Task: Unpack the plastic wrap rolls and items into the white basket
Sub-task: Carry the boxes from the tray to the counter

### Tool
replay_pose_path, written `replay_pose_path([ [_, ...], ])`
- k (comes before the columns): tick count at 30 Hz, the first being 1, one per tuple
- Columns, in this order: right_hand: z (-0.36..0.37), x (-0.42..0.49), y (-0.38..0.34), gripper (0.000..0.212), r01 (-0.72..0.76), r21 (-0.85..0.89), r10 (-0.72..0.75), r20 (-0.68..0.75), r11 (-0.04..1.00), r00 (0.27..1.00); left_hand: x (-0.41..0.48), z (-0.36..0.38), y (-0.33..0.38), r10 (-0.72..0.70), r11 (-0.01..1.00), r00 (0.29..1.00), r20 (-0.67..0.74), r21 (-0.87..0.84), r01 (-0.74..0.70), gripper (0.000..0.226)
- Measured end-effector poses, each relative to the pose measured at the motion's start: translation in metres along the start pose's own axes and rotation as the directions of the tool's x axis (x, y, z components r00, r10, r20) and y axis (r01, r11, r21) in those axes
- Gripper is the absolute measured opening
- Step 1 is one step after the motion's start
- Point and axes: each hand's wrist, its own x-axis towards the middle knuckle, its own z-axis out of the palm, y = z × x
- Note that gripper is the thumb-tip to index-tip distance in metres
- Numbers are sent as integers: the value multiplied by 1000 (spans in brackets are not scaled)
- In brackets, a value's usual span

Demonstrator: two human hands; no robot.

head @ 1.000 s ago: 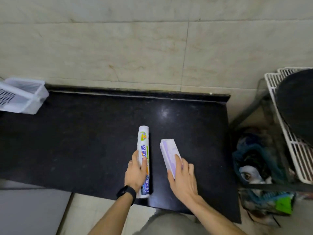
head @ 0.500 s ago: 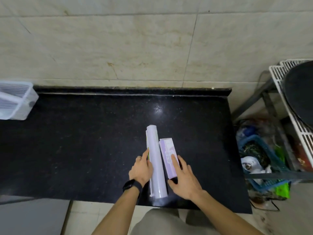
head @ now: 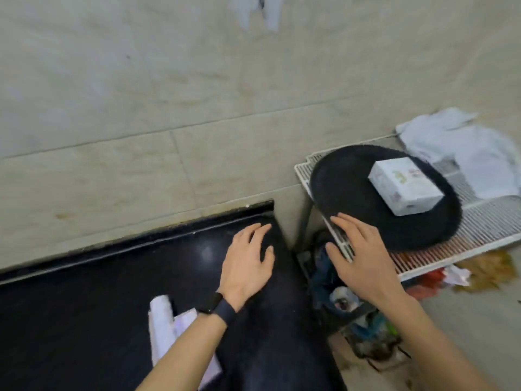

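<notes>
The white plastic wrap roll (head: 161,325) and the small purple box (head: 186,323) lie side by side on the black counter (head: 84,320), partly hidden under my left forearm. My left hand (head: 248,261) hovers empty, fingers spread, over the counter's right end. My right hand (head: 363,255) is also empty and spread, over the corner of the white wire rack (head: 479,224), close to a round black tray (head: 352,193). A white printed box (head: 406,186) sits on that tray. The white basket is out of view.
Crumpled white plastic bags (head: 462,145) lie on the rack's far right. Below the rack, between it and the counter, a bin (head: 341,300) holds mixed rubbish. Tiled wall (head: 141,108) rises behind the counter.
Both hands let go of the roll and the purple box and moved up and right. The view swung right, so the rack and tray came into view and the basket left it.
</notes>
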Motion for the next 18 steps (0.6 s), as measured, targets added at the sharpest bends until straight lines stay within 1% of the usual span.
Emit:
replay_pose_path([
  [3,-42,25,48,53,-98,-44,92,-123,994,988,53,15,70,183,982,983,2,34,-183,52],
  [5,-60,40,81,57,-202,-65,191,-153,977,970,79,30,107,243,967,970,28,64,-245,54],
  [6,-66,48,96,62,-260,-87,246,-150,962,958,89,39,122,254,962,965,66,86,-259,56],
  [9,-71,65,131,84,-412,-169,408,-55,896,911,104,72,144,227,946,950,214,182,-267,61],
  [11,-66,72,146,95,-467,-189,479,24,864,877,101,94,146,172,942,940,295,231,-245,62],
  [12,-62,74,151,96,-473,-179,487,41,863,873,98,103,144,147,942,938,313,244,-229,61],
  [14,-54,76,159,91,-459,-133,464,11,878,886,92,116,139,125,942,948,293,265,-206,59],
  [16,-50,79,162,84,-447,-115,447,-30,887,894,90,120,136,127,942,957,260,271,-199,58],
  [18,-49,82,162,80,-452,-111,451,-33,885,892,92,120,136,131,944,958,256,261,-199,57],
])
